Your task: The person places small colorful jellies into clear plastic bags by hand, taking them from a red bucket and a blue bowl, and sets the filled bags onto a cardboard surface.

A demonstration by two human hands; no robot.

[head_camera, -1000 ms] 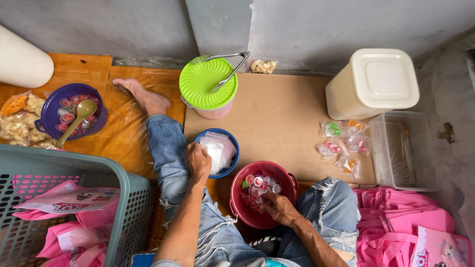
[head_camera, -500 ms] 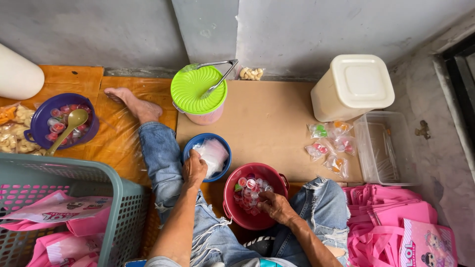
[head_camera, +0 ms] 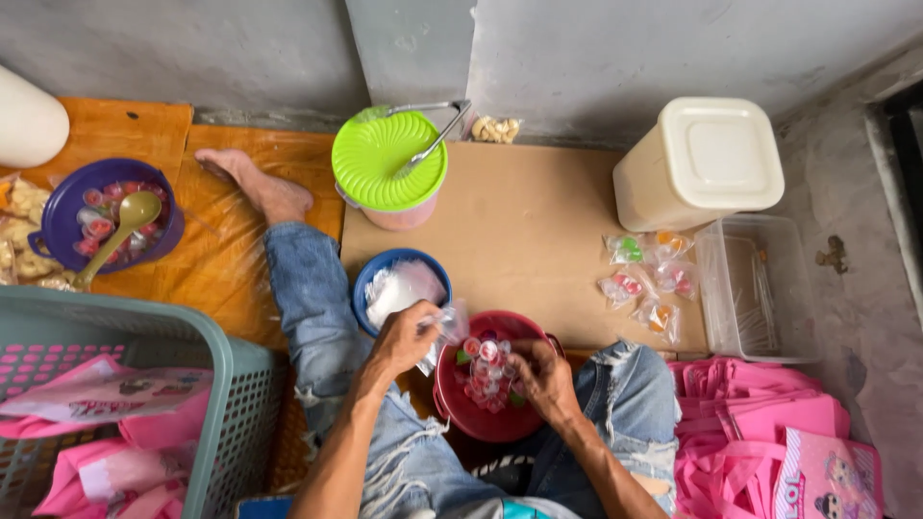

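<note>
I sit on the floor with a red bowl (head_camera: pixel 460 404) of small coloured jelly cups between my legs. My left hand (head_camera: pixel 402 338) holds a small clear plastic bag (head_camera: pixel 444 327) at the bowl's left rim. My right hand (head_camera: pixel 540 377) is inside the bowl, fingers pinched on the jelly cups (head_camera: pixel 484 367). Just beyond the left hand stands a blue bowl (head_camera: pixel 373 279) holding a stack of clear bags (head_camera: pixel 404 286).
Filled small packets (head_camera: pixel 642 279) lie on the cardboard beside a clear box (head_camera: pixel 760 288) and a cream lidded tub (head_camera: pixel 700 163). A green-lidded container with tongs (head_camera: pixel 389 163) stands ahead. A purple bowl (head_camera: pixel 67 207), a grey-green basket (head_camera: pixel 207 384) and pink bags (head_camera: pixel 769 432) flank me.
My left hand has lifted a clear bag out of the blue bowl and carried it right to the red bowl. My right hand stays in the red bowl.
</note>
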